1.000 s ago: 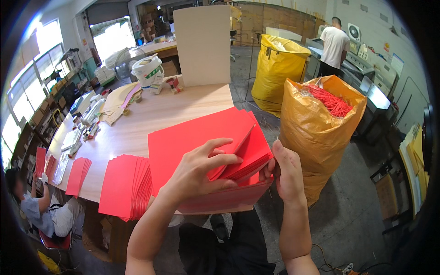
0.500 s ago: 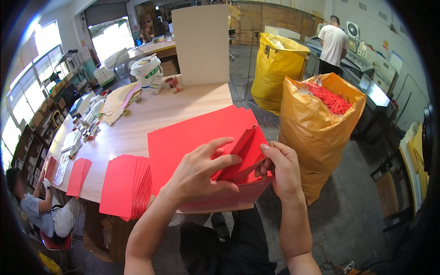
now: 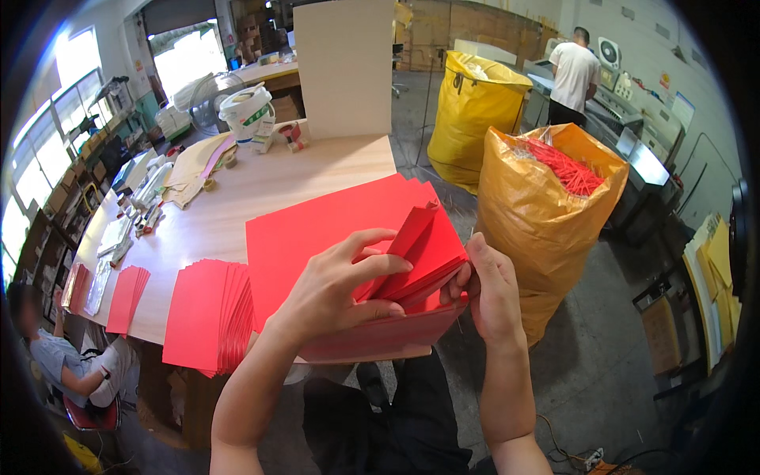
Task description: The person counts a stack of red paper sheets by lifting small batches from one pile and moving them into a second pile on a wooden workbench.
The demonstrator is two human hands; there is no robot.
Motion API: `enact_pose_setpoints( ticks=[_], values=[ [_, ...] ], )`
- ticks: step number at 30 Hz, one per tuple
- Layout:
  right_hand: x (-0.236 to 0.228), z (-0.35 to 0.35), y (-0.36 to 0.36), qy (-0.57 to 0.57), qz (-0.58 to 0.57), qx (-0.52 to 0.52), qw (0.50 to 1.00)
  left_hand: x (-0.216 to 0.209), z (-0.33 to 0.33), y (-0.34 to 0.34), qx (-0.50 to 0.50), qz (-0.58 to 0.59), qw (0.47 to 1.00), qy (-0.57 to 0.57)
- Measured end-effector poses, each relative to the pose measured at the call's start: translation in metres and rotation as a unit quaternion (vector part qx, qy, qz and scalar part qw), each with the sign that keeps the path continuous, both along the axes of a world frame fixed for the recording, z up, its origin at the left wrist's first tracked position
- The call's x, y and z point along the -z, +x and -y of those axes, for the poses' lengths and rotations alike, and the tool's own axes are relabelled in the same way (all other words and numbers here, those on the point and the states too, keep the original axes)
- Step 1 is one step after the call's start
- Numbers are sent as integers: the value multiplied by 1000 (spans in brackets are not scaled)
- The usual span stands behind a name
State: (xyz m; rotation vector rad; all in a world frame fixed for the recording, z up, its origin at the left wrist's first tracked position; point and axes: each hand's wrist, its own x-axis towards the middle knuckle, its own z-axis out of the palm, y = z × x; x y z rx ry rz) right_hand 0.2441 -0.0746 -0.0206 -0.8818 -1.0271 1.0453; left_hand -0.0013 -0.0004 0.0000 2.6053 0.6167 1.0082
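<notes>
Red sheets [image 3: 317, 226], stacked near the counter [image 3: 317, 170] edge; raised flap [image 3: 413, 231] slants away between left hand [image 3: 332, 289], its fingers gripping sheets, and right hand [image 3: 497, 289], nearer the corner, grip indeterminable.

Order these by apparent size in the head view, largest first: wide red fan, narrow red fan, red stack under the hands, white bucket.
1. Red stack, partly hidden
2. Wide red fan
3. Narrow red fan and white bucket: too alike to rank
</notes>
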Motion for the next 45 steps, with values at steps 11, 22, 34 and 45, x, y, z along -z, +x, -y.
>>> enact_pose_setpoints(
  ticks=[11, 22, 34, 45],
  values=[
    [9, 28, -21, 219, 535, 123, 807, 5, -2, 0, 3, -31, 999, 32],
    [17, 31, -20, 162, 503, 67, 846, 4, 7, 10, -31, -120, 987, 107],
    [9, 46, 19, -40, 562, 198, 802, 5, 6, 12, -47, -105, 991, 69],
    [-7, 10, -13, -41, 16, 78, 996, 0, 6, 13, -31, -71, 994, 79]
  ],
)
